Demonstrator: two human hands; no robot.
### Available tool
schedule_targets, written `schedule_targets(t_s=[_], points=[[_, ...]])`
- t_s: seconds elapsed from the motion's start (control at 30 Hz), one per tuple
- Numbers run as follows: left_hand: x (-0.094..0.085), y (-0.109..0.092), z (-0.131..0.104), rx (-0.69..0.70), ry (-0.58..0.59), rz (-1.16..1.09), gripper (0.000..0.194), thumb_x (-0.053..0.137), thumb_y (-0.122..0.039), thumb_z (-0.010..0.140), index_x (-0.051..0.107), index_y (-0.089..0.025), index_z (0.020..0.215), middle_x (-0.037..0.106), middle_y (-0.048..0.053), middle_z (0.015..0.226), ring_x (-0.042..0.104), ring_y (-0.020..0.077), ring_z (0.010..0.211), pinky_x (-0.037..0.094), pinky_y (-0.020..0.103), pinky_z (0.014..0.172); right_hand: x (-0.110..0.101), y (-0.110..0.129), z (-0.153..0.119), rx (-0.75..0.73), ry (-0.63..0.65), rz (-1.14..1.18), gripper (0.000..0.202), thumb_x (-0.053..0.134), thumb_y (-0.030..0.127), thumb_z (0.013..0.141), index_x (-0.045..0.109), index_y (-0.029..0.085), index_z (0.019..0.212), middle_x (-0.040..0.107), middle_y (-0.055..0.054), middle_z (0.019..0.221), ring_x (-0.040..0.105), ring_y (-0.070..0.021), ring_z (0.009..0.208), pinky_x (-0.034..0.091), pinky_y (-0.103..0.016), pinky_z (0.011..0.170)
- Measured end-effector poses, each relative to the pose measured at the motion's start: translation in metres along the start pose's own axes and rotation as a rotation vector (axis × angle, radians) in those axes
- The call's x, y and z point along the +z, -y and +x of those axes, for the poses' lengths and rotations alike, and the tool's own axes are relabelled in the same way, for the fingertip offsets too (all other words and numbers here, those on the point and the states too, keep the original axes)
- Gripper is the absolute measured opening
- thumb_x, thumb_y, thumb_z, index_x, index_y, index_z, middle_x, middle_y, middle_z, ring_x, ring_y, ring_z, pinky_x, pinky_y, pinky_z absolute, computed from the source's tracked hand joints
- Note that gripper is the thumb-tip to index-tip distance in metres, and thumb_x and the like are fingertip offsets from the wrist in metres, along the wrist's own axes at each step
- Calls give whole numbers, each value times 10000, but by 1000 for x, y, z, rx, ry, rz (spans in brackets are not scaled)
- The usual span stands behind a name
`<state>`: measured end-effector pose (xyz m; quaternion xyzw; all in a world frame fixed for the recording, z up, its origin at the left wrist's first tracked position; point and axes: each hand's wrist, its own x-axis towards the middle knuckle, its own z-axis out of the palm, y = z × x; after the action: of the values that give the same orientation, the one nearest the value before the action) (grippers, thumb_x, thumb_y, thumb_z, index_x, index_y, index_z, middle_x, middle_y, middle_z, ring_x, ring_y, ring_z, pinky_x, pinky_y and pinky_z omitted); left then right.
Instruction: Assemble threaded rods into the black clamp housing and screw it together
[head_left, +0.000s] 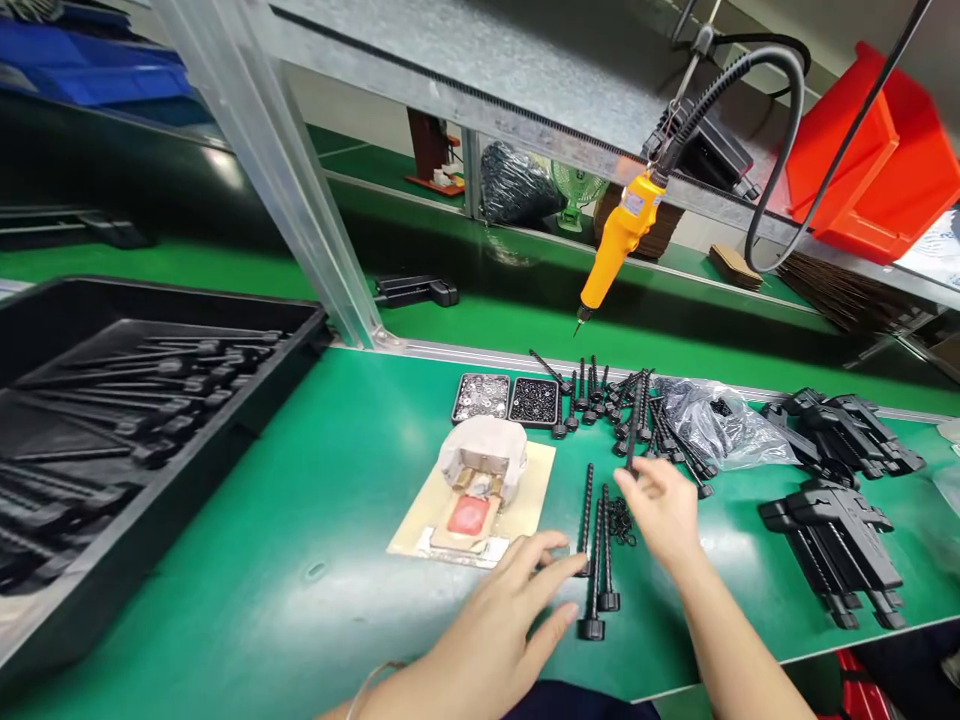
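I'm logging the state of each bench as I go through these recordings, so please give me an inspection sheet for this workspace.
Surface: green tabletop, shiny, with light reflections.
Job's things: one ridged black rod held; three knob-ended rods beside small black rings; white fixture with a red pad.
Clutter: piled rods, plastic bag, black assemblies, two small parts trays.
Grippers: bare right hand pinches the ridged black rod; left hand, fingers spread, near the three rods, contact unclear.
Cables: thick black cable runs to the hanging orange driver.
Surroundings: black bin of rods, overhead shelf, red bin, green fan.
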<state>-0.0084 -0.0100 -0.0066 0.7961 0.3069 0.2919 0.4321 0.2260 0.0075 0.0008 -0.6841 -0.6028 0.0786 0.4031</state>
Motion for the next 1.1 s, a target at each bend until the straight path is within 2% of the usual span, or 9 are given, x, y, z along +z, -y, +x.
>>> schedule_targets(t_s=[0.1,0.23,0.33,0.43,0.53,0.67,0.87,0.97,1.1], points=[[2,2,1,163,197,252,447,592,-141,918,617,-269,1347,618,123,1406,603,329,1199,552,454,998,0,-23,39,129,-44,-178,269,694,379,876,693,128,777,634,-29,677,625,-177,636,536,-338,697],[8,3,4,159,339,445,513,593,-62,904,546,-230,1386,648,122,1355,641,316,1120,585,475,947,3,-33,60,208,-33,-284,226,717,359,889,678,141,844,676,-25,825,641,-178,781,518,-373,815],[11,5,5,85,382,471,407,558,-55,930,568,-187,1315,671,123,1220,655,297,1073,606,458,893,3,-33,42,203,-35,-267,237,666,370,921,703,144,980,698,-61,960,639,-183,795,508,-374,825],[13,11,3,38,390,471,304,477,-15,942,627,-176,1151,660,104,1094,669,276,965,614,446,812,0,-38,3,163,10,-183,276,558,371,946,739,164,927,707,-67,890,629,-185,723,506,-341,763],[14,15,1,19,353,458,314,446,27,916,640,-167,1069,649,100,1027,672,262,892,611,421,759,-2,-48,-39,158,65,-78,361,483,395,950,757,172,876,692,-61,786,622,-176,631,512,-304,653],[8,4,0,106,169,224,294,453,-12,931,616,-191,1098,650,73,970,677,201,833,599,308,746,3,-61,-71,209,42,11,423,447,414,970,740,117,1040,679,-87,828,609,-162,573,515,-296,577],[-8,-12,0,274,-160,17,259,560,-96,944,627,-246,1145,735,22,966,722,137,859,575,171,812,15,-61,-65,231,-15,119,350,581,468,925,735,156,961,655,-63,826,616,-198,794,510,-360,778],[-13,-12,-2,248,-188,-15,181,610,-147,932,663,-247,1073,755,2,889,731,128,778,585,156,774,15,-54,-61,268,-55,225,352,655,503,878,704,157,836,638,-40,807,594,-172,748,505,-348,757],[-15,-12,-6,247,-117,-90,150,613,-233,961,671,-272,1094,763,12,883,736,141,784,595,178,756,4,-37,-60,374,-92,448,327,698,488,836,687,164,802,673,-63,809,584,-145,595,493,-279,549]])
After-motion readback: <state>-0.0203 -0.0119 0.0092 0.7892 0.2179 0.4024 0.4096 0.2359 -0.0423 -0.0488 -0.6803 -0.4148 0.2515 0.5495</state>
